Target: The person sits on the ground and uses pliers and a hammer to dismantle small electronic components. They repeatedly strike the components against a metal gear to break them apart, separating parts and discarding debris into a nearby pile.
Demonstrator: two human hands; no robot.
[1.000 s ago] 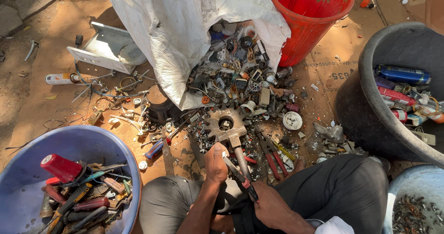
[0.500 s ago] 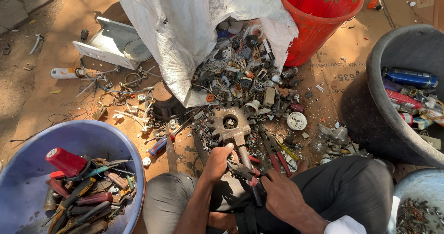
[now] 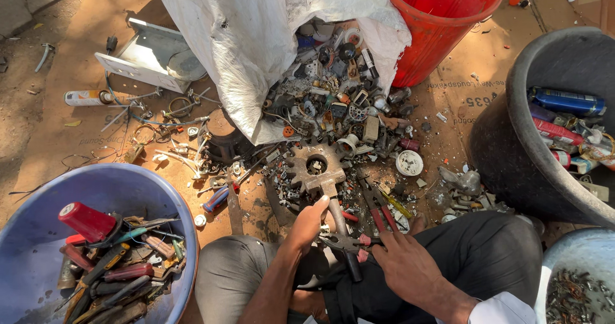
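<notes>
Here, the rusty metal gear-headed tool (image 3: 318,170), a toothed wheel with a centre hole on a flat shank, lies on the ground just ahead of the seated person's knees, its shank running back toward them. The left hand (image 3: 309,221) is curled around that shank, thumb on top, gripping it. The right hand (image 3: 403,260) lies half-open with fingers spread over a pair of red-handled pliers (image 3: 378,216) and a dark metal part beside the shank; whether it actually clasps anything I cannot tell. To handle this well, the grip is best kept low on the shank so the toothed head stays clear of the fingers, and the loose scrap around it left undisturbed. Beyond the head spills a heap of mixed scrap parts (image 3: 346,99) from a white sack (image 3: 243,48). A red bucket (image 3: 442,29) stands behind, a black tub (image 3: 512,144) to the right, and a blue basin (image 3: 160,202) of old tools to the left.
</notes>
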